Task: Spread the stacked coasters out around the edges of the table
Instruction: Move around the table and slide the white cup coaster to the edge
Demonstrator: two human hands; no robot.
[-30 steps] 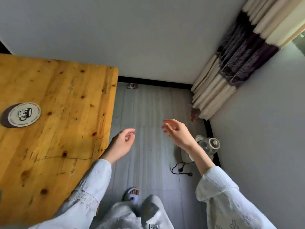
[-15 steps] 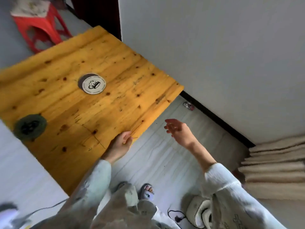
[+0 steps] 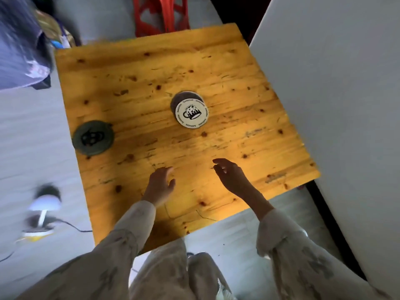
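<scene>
A small stack of round coasters lies near the middle of the wooden table; the top one is white with a black mug drawing, and a dark one shows beneath it. A single dark green coaster lies at the table's left edge. My left hand hovers over the near part of the table, fingers loosely apart and empty. My right hand hovers beside it, fingers curled slightly, also empty. Both hands are well short of the stack.
A red plastic stool stands beyond the far edge. A white wall runs close along the table's right side. A white lamp-like object with a cable sits on the floor at the left. Dark cloth is at the upper left.
The view has swung from the floor and table corner to face the whole tabletop. Both hands have moved from beside the table's edge to above its near part, still empty.
</scene>
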